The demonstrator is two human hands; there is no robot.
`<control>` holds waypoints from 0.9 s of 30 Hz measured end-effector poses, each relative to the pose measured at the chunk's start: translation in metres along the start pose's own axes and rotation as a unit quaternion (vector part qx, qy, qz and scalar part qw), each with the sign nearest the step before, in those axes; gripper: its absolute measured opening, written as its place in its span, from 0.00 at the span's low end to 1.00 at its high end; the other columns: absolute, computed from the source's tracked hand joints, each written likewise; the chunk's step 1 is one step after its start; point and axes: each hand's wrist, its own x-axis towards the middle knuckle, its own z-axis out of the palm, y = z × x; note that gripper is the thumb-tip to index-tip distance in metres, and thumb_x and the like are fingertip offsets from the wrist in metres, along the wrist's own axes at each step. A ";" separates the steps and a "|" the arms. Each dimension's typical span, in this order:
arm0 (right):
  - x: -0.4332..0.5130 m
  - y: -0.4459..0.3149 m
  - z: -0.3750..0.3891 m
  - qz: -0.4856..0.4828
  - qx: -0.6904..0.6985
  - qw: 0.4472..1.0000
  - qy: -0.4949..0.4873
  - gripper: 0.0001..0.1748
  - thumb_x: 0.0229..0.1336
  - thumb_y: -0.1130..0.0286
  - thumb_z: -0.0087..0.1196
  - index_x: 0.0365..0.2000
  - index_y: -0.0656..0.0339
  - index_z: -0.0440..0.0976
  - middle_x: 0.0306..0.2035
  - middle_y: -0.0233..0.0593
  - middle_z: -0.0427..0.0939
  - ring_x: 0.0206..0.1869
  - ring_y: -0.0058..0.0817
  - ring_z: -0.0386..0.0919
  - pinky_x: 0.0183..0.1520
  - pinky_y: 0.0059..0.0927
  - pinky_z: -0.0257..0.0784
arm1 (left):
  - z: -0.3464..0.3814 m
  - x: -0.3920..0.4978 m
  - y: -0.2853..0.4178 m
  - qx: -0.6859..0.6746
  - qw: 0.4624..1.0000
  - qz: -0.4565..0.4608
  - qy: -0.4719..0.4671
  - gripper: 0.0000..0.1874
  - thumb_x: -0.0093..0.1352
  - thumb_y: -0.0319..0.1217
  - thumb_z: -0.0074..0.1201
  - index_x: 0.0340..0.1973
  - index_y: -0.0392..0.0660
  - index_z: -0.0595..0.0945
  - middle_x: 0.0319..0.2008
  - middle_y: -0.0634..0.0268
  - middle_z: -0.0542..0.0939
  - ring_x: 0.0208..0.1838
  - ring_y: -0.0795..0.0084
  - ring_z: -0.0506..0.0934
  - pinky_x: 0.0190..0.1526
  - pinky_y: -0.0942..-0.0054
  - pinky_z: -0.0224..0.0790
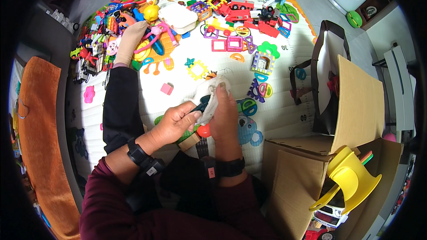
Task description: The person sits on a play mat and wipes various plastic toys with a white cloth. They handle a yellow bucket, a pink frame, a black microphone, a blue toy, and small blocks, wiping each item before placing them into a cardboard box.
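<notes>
Between my left thumb and fingers is the thin end of a dark teal plastic toy piece (202, 102); its exact kind is hard to make out. My left hand (174, 118) comes in from the lower left. A white cloth (213, 88) is gripped in my right hand (224, 115) and wraps around the piece's wider end. Just below the hands lie a red round toy (204, 130) and a wooden block (189, 142). A yellow square frame piece (198, 70) and a pink block (167, 88) rest on the play mat (160, 106) beyond.
A toy heap (113, 30) spreads at the far left near my socked foot (131, 41). Behind the hands sit a white plastic tub (178, 18) and red toy vehicles (240, 15). At right stand a cardboard box (297, 186) holding a yellow toy part (350, 176), and an upright bag (323, 83).
</notes>
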 end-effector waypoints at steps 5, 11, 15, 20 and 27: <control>-0.002 -0.004 0.000 0.035 0.079 0.992 -0.087 0.24 0.71 0.55 0.40 0.50 0.66 0.70 0.40 0.36 0.78 0.40 0.23 0.77 0.44 0.25 0.73 | -0.004 0.005 -0.002 -0.150 0.988 -0.032 -0.038 0.13 0.77 0.37 0.42 0.37 0.41 0.76 0.19 0.71 0.73 0.27 0.82 0.72 0.36 0.80 0.67; -0.002 0.001 0.005 -0.013 0.051 0.998 -0.032 0.22 0.70 0.57 0.43 0.51 0.67 0.69 0.44 0.37 0.77 0.43 0.22 0.76 0.47 0.24 0.71 | -0.002 0.005 -0.004 -0.108 0.992 -0.056 -0.041 0.08 0.75 0.33 0.47 0.38 0.41 0.74 0.23 0.72 0.72 0.29 0.84 0.71 0.37 0.81 0.66; 0.001 0.003 0.004 -0.042 0.002 0.999 0.001 0.24 0.71 0.60 0.41 0.58 0.67 0.64 0.46 0.36 0.75 0.46 0.21 0.73 0.49 0.23 0.68 | 0.005 0.004 -0.005 -0.009 1.000 -0.013 0.017 0.06 0.70 0.24 0.54 0.40 0.42 0.74 0.30 0.75 0.70 0.32 0.86 0.69 0.38 0.82 0.66; 0.000 0.004 0.003 -0.029 -0.029 0.999 0.009 0.25 0.71 0.59 0.40 0.58 0.69 0.64 0.47 0.38 0.75 0.47 0.22 0.72 0.51 0.24 0.67 | 0.007 0.002 -0.002 0.104 0.993 0.016 0.060 0.09 0.68 0.28 0.57 0.42 0.40 0.76 0.28 0.66 0.75 0.31 0.81 0.71 0.36 0.79 0.67; -0.001 0.000 0.007 -0.023 0.002 1.000 0.007 0.25 0.71 0.59 0.40 0.56 0.70 0.66 0.47 0.39 0.75 0.47 0.23 0.73 0.51 0.24 0.67 | 0.007 0.000 0.004 0.158 0.981 0.102 0.038 0.12 0.70 0.29 0.51 0.47 0.39 0.76 0.33 0.58 0.79 0.36 0.68 0.79 0.42 0.71 0.71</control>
